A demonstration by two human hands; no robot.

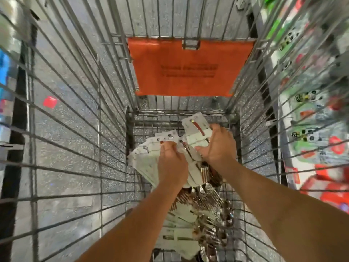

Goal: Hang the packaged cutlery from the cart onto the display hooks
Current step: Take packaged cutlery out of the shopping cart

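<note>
I look straight down into a wire cart (81, 129). At its bottom lies a pile of packaged cutlery (200, 210), metal pieces on white cards. My left hand (172, 165) grips a fanned stack of card packs (145, 156) at the far end of the pile. Beside it, my right hand (220, 146) holds another card pack (197, 129), its thumb below the card and its fingers at the card's right edge. No display hooks can be made out in this view.
An orange flap (188, 67) with dark print hangs on the cart's far wall. Blurred shelves of packaged goods (311, 110) run along the right outside the cart. Speckled grey floor (62, 148) shows through the wires, with a red sticker (50, 101) at the left.
</note>
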